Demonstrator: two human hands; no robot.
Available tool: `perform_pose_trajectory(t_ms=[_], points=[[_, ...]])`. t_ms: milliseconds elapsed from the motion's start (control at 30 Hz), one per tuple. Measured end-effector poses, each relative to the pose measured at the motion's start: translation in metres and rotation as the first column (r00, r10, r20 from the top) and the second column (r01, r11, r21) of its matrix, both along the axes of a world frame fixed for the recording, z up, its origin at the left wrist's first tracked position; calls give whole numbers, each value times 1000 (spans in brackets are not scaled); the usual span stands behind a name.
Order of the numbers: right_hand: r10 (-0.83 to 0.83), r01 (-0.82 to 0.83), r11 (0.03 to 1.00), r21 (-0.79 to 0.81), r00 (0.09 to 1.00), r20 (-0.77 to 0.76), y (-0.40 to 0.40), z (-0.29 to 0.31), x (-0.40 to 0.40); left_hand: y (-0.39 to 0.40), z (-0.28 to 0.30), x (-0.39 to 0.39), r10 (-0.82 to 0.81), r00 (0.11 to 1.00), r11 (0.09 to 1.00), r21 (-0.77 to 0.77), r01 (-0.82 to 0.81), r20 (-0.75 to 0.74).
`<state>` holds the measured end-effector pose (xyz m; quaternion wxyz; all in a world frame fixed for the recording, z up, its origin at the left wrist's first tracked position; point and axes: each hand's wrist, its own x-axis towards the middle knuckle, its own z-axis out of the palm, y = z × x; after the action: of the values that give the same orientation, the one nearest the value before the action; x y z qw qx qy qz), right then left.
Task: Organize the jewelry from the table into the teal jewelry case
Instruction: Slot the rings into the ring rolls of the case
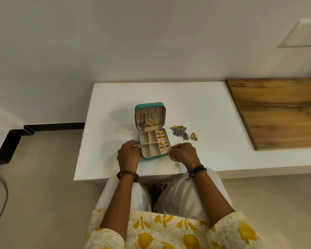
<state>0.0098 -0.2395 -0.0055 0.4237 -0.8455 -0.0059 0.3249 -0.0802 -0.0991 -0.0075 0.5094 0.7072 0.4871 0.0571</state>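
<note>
The teal jewelry case (145,158) lies open on the white table (205,105), its lid (150,104) propped up at the back. Gold chains (148,121) hang inside the lid. Several gold rings (162,140) sit in the ring rolls on the right side of the tray; the beige compartments to their left hold nothing. My left hand (128,153) grips the case's left front edge. My right hand (182,153) touches its right front corner. A heap of purple and gold jewelry (181,133) lies on the table right of the case, with a gold piece (194,136) beside it.
A wooden board (276,112) covers the table's right end. A white wall (133,42) rises directly behind the table. Beige floor (43,177) lies to the left, with a dark cable (3,200) curving across it. My knees (169,194) sit under the table's front edge.
</note>
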Motion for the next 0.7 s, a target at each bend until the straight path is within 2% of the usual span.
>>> perform_pose_trajectory(t_ms=[333,700], points=[[-99,100,991,84,995,-11,-4,-2,9,-6,1,8,-102,995,991,85,103,-23],[-47,46,998,50,999,22,-8,-3,15,-4,2,15,-143,989,988,60,144,-28]])
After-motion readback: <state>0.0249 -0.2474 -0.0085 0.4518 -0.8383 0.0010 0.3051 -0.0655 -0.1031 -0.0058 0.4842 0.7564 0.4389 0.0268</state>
